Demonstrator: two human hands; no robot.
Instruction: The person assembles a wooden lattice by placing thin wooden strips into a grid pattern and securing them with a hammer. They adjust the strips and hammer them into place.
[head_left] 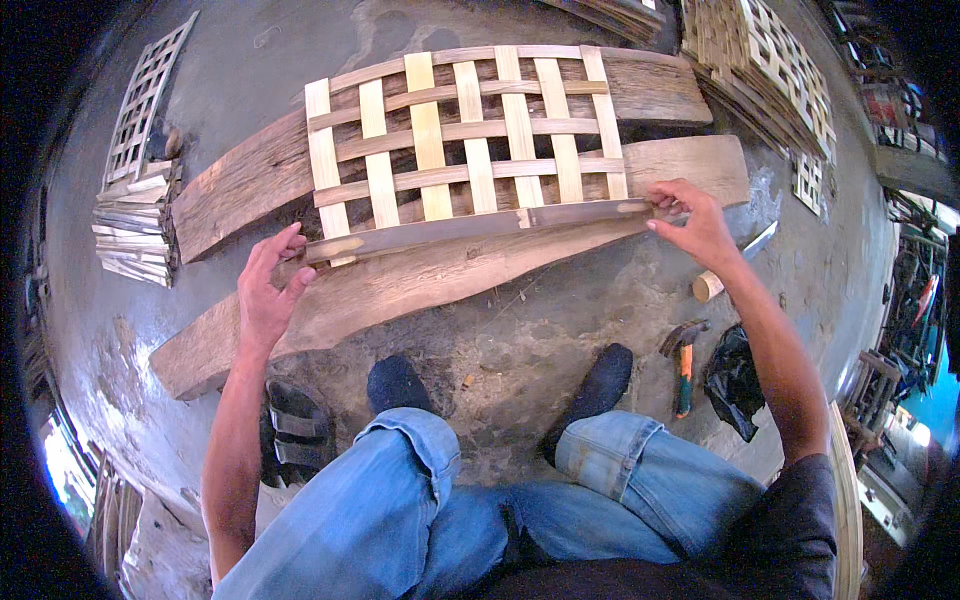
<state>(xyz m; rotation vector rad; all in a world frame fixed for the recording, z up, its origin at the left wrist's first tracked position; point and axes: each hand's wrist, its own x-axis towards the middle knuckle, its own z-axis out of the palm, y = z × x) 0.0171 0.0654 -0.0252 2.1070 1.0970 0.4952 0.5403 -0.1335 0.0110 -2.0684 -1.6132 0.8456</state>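
Note:
In front of me lies an openwork lattice (430,130) of pale, flat bamboo slats, woven over and under. Along its near edge runs a darker brown bamboo strip (430,232). My left hand (268,285) is at the strip's left end, thumb below and fingers above it. At the other end, my right hand (695,222) pinches the strip between thumb and fingers. The lattice rests across two thick wooden planks, a far one (240,185) and a near one (400,298).
A hammer (685,370) with an orange and green handle lies right of my feet, beside a black plastic bag (735,385). Above them is a wooden-handled blade (710,287). Lattice panels (770,70) are stacked far right; slats (135,230) are piled left. A sandal (298,430) sits near my left foot.

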